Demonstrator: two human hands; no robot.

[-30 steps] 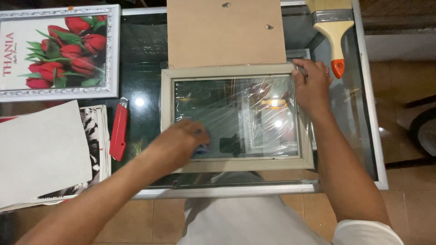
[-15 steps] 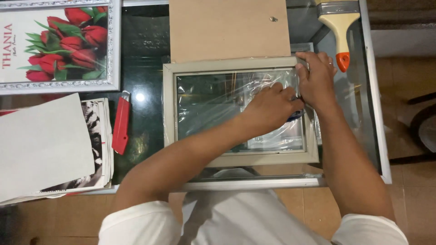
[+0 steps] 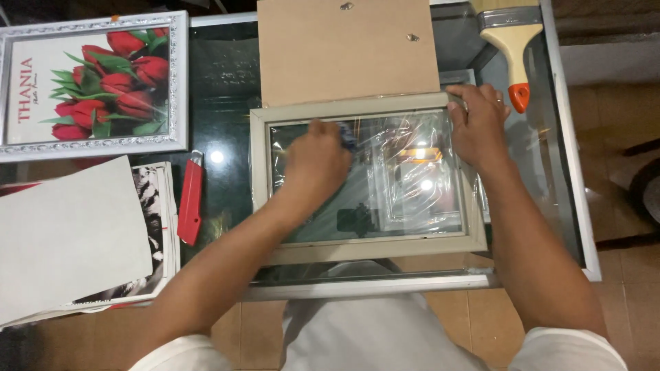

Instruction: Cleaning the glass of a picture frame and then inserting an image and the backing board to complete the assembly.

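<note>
A: Item 1?

B: Pale picture frame [image 3: 368, 247], lying flat at the middle of the glass table [image 3: 227, 103], its near rail running close along the table's metal front edge.

A: Hands?

B: Left hand [image 3: 317, 161] is curling closed over a small blue object [image 3: 347, 134], only partly showing, and pressing on the frame's glass in the upper-left part of the pane. Right hand [image 3: 478, 124] is gripping the frame's top-right corner, fingers bending over the rail.

A: What is bordering it?

B: Brown backing board [image 3: 347, 48] is touching the far rail. Red utility knife [image 3: 191, 199] is lying just left, apart from the frame. Paintbrush [image 3: 512, 41] is sitting at the far right corner.

A: Open room?

B: 1 dark bare strip of glass between frame and knife; another right of the frame. Framed tulip print [image 3: 93, 82] and a stack of sheets [image 3: 69, 240] are filling the left side.
</note>
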